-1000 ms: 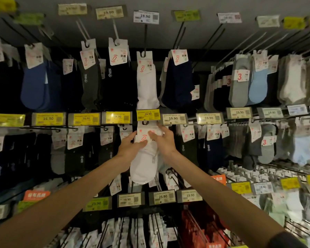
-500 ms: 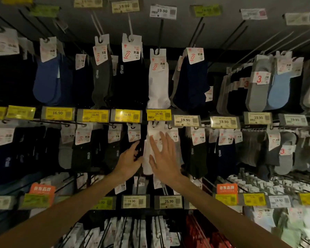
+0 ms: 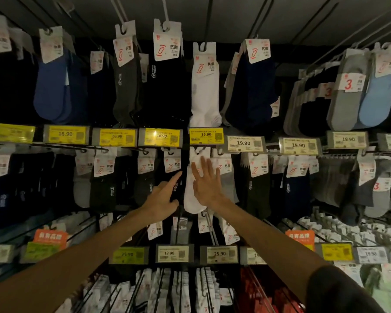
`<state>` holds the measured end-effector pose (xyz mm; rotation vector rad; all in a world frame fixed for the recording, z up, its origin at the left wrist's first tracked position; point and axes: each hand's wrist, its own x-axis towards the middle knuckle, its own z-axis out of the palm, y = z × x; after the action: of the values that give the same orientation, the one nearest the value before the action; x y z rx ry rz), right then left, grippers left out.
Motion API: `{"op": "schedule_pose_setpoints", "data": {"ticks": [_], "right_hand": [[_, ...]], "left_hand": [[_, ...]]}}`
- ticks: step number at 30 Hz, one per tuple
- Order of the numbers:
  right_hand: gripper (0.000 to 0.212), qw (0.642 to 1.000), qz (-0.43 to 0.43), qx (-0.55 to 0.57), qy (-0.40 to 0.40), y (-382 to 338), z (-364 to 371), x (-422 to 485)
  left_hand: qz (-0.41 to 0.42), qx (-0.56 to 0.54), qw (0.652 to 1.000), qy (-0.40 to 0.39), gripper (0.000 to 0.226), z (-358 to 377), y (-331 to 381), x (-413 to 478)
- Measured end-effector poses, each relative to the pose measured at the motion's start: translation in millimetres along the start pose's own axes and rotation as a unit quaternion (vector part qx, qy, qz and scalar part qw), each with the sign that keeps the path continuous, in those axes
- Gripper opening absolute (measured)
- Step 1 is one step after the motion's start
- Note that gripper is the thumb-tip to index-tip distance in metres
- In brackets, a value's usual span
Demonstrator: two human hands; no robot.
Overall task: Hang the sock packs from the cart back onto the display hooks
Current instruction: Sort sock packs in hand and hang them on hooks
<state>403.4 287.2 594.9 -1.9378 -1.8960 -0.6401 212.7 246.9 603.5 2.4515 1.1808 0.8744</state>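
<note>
A dim shop wall of display hooks (image 3: 209, 19) fills the head view, rows of sock packs above yellow and white price tags (image 3: 205, 136). At centre, a white sock pack (image 3: 193, 190) hangs from the middle-row hook. The right hand (image 3: 207, 185) lies flat on it, fingers spread. The left hand (image 3: 163, 197) is open just left, forefinger extended, holding nothing.
</note>
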Motion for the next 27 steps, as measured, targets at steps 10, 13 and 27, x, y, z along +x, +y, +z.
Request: {"op": "schedule_pose_setpoints", "data": {"ticks": [10, 13, 27], "right_hand": [[0.059, 0.99, 0.031, -0.052, -0.13, 11, 16, 59], [0.062, 0.987, 0.032, -0.057, -0.15, 13, 19, 70], [0.073, 0.98, 0.006, -0.091, -0.178, 17, 22, 78]], "left_hand": [[0.009, 0.044, 0.999, -0.019, 0.089, -1, -7, 19], [0.0, 0.05, 0.998, -0.028, 0.088, -4, -13, 24], [-0.028, 0.056, 0.998, -0.033, 0.072, 0, -32, 30]]}}
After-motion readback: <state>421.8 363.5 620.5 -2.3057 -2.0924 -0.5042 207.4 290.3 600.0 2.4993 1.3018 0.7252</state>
